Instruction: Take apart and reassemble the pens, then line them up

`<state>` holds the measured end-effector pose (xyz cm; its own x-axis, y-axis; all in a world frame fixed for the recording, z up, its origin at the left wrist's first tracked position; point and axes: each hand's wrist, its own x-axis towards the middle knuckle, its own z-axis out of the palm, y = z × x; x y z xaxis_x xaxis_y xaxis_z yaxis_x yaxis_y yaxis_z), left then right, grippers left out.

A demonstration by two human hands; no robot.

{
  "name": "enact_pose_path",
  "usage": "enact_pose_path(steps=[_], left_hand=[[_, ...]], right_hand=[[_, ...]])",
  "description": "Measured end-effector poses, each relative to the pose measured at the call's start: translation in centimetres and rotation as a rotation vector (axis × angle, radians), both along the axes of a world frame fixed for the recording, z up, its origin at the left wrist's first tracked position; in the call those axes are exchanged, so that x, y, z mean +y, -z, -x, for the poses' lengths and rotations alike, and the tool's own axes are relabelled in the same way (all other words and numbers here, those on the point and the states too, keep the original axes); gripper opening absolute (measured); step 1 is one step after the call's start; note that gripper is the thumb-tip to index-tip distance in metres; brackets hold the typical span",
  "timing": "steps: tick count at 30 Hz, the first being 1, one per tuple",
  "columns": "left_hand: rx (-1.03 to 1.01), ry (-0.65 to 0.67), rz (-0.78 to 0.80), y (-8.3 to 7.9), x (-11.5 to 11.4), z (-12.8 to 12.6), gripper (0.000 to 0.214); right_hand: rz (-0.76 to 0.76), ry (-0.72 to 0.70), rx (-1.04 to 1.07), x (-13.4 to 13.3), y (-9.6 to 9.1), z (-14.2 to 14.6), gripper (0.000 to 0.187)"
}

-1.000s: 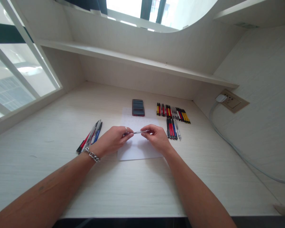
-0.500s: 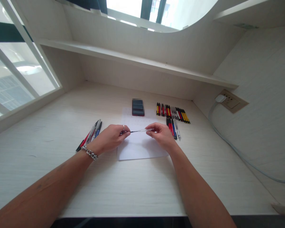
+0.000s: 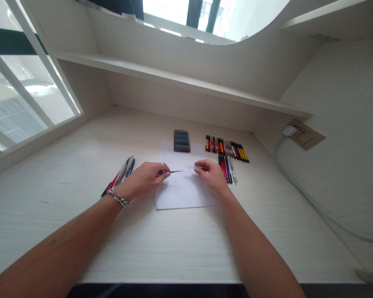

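Over a white sheet of paper (image 3: 181, 194), my left hand (image 3: 146, 179) pinches a thin dark pen refill (image 3: 175, 171) that points right. My right hand (image 3: 210, 174) pinches a clear pen barrel (image 3: 192, 166), its open end facing the refill's tip. A small gap separates the two parts. A chain bracelet (image 3: 119, 199) sits on my left wrist.
A loose bunch of pens (image 3: 120, 175) lies left of the paper. Rows of red, black, yellow and blue pens (image 3: 226, 150) lie at the right. A dark phone (image 3: 181, 140) rests at the paper's far edge. A wall socket (image 3: 304, 133) and grey cable (image 3: 307, 194) are at the right.
The pen held between both hands has come apart: the refill has slid out of the clear barrel, and my hands have drawn slightly away from each other.
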<state>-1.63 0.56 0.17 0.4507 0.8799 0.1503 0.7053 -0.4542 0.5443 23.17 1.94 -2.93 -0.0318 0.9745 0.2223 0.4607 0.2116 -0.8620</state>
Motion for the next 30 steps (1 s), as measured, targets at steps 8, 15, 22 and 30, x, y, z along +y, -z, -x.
enact_pose_path(steps=[8,15,22,30], left_hand=[[0.016,0.027,0.003,0.4,0.0,-0.2,0.027],[0.033,0.032,0.008,0.7,0.1,-0.3,0.028],[0.036,0.031,0.022,0.5,0.0,-0.5,0.028],[0.06,0.027,0.019,0.4,-0.1,-0.4,0.027]], right_hand=[[-0.161,0.054,-0.41,0.9,1.3,2.2,0.016],[-0.164,0.078,-0.459,0.8,1.3,2.1,0.021],[-0.247,-0.125,-0.243,-1.2,-0.6,2.4,0.016],[-0.217,-0.149,-0.301,-1.6,-0.8,2.3,0.014]])
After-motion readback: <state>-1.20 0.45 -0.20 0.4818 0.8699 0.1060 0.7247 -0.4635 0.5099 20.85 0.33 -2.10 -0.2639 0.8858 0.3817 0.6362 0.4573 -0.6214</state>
